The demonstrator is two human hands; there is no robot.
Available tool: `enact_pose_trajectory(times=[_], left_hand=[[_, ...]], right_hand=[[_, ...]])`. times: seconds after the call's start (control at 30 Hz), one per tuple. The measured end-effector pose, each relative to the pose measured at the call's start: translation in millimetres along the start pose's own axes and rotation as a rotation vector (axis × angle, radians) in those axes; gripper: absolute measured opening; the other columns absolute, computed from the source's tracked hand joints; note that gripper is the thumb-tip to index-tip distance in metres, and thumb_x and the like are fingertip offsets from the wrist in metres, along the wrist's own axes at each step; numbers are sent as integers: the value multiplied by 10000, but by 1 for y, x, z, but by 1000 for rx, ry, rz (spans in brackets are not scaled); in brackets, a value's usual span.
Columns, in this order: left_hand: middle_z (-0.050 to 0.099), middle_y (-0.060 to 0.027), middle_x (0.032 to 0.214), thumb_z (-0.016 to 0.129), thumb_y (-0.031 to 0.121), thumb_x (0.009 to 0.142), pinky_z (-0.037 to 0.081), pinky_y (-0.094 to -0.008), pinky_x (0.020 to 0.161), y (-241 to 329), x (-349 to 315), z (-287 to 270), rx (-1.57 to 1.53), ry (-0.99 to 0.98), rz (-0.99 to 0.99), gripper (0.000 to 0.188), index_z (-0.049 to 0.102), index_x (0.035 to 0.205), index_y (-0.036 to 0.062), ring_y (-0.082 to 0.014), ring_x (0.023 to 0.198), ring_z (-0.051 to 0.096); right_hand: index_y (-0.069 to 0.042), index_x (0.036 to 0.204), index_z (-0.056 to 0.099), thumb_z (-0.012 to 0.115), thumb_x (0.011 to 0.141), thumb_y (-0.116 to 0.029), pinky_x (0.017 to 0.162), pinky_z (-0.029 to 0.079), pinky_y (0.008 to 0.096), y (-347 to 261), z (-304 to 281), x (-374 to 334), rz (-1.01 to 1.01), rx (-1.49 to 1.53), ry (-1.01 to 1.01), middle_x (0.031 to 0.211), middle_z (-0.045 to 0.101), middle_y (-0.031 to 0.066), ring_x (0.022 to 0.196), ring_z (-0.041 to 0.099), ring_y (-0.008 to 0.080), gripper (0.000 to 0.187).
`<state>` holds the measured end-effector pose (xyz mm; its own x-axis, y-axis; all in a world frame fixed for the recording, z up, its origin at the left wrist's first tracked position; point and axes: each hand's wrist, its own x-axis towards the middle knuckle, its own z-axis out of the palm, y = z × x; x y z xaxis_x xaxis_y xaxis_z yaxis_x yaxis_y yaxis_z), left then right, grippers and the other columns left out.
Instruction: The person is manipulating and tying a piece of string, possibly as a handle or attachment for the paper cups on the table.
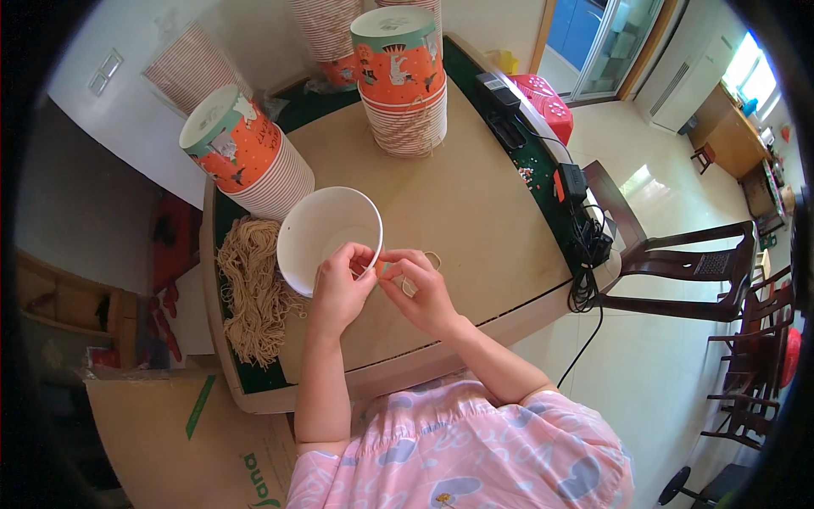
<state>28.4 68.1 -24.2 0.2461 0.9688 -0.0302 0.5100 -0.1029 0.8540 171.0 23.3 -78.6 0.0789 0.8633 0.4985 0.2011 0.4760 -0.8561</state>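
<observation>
round white bucket (320, 233), open mouth facing the camera, thin beige cord (438, 258) looped near its rim

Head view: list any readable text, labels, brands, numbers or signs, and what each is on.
Wording not copied; locations only:
Cardboard box, lower left: large green lettering, readable.
Pink top: pale script, too blurred to read fully.
Left bucket stack: dark script on orange, too small.
Rear bucket stack: tiny marks, too small.
White bucket: no lettering shows.

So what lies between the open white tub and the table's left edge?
A bundle of tan string, lying beside the tub, in the head view.
</observation>
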Motion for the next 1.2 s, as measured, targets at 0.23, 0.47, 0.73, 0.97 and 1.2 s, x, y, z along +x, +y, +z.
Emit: enact_pose_trajectory(times=[0.23,0.47,0.73,0.97,1.2], left_hand=[[664,-81,817,640,1,776,508,-290,637,0,0,-2,8,-19,23,149,626,924,-11,-147,688,630],[667,-80,803,649,13,775,508,-291,632,1,1,-4,29,-23,21,146,630,918,-6,-149,677,632],[664,-93,845,639,10,780,514,-313,671,4,-2,-2,66,-6,55,158,611,935,-2,-185,727,645],[673,-107,860,629,19,790,514,-333,681,7,-6,-3,116,-12,33,141,626,930,8,-209,740,661],[671,-115,863,644,33,792,509,-338,677,5,-7,-4,146,-2,80,155,630,944,8,-221,741,665]], right_hand=[[-24,856,596,684,778,-6,873,457,367,3,-1,-2,6,-4,-35,1122,622,114,1044,571,271,119],[-28,855,600,688,773,-9,885,454,372,4,-1,-2,23,22,-38,1127,619,111,1058,564,277,121],[-23,849,594,688,776,-9,871,455,361,2,-2,-2,-5,-9,-10,1096,632,112,1019,574,267,119],[-17,867,591,678,797,-14,791,465,336,11,-3,-4,111,-39,47,940,627,98,896,586,230,112],[-3,860,588,674,805,-15,683,472,287,6,0,5,156,0,84,837,589,81,774,573,176,102]])
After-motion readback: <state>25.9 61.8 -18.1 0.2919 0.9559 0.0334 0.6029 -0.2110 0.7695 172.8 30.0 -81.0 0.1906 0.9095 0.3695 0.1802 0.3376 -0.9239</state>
